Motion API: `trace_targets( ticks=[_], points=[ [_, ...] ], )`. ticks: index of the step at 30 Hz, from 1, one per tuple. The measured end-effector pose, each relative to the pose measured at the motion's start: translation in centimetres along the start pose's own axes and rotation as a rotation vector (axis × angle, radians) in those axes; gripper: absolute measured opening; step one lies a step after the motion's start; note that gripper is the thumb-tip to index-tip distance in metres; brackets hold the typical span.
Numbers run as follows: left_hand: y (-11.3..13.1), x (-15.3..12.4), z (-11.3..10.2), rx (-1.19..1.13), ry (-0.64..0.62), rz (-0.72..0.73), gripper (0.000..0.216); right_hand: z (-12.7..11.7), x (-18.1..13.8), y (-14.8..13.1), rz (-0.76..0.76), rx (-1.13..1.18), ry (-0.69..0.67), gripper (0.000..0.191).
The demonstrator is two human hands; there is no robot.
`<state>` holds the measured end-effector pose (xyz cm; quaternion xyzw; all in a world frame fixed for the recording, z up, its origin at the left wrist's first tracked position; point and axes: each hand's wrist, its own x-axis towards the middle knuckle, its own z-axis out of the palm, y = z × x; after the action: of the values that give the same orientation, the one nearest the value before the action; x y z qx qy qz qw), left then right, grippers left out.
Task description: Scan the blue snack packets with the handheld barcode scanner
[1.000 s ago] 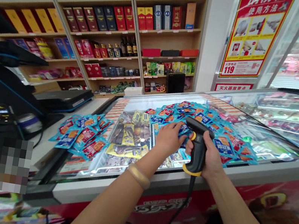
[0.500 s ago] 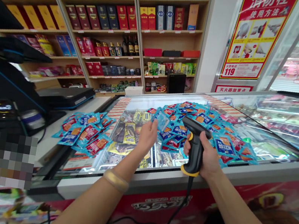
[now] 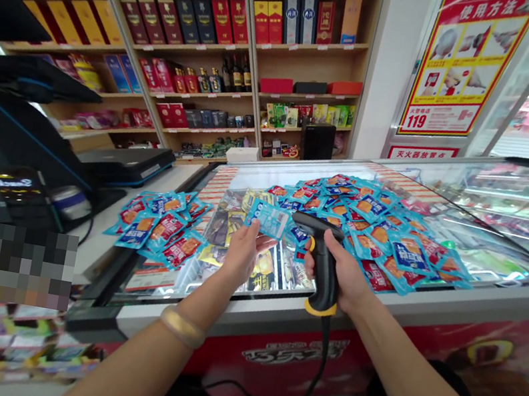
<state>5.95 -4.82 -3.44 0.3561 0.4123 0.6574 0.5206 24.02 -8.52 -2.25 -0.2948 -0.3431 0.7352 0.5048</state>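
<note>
Between the thumb and fingers of my left hand (image 3: 244,252) is a light blue snack packet (image 3: 267,218), its printed back with a barcode facing up. My right hand (image 3: 346,272) grips a black and yellow barcode scanner (image 3: 325,276) by its handle. The scanner's head points left at the packet, with a small gap between them. Beyond and to the right of the scanner lies a large heap of blue and red snack packets (image 3: 374,206) on the glass freezer lid. A smaller pile of similar packets (image 3: 166,225) rests to my left.
The glass-topped chest freezer (image 3: 246,306) holds ice creams under its lid. A checkout terminal (image 3: 13,149) stands at the left. The scanner's cable (image 3: 322,356) hangs down in front of the freezer. Shelves of boxed bottles (image 3: 192,24) line the back wall.
My left hand has brought the packet lower and turned it so its back shows towards the scanner. The scanner has shifted left, nearer the packet. The view has moved slightly.
</note>
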Motion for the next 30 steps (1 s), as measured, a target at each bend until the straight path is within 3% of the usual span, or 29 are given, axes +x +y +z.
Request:
trace_targets(
  ticks=[7, 17, 30],
  points=[
    [0.42, -0.30, 0.04, -0.001, 0.008, -0.018, 0.032, 0.05, 0.01, -0.02, 0.021, 0.001, 0.023, 0.045],
    [0.85, -0.79, 0.30, -0.018, -0.033, -0.033, 0.043, 0.24, -0.38, -0.05, -0.021, -0.030, -0.019, 0.051],
    [0.28, -0.59, 0.32, -0.014, -0.037, 0.028, 0.043, 0.09, -0.46, 0.02, -0.035, -0.090, -0.043, 0.052]
  ],
)
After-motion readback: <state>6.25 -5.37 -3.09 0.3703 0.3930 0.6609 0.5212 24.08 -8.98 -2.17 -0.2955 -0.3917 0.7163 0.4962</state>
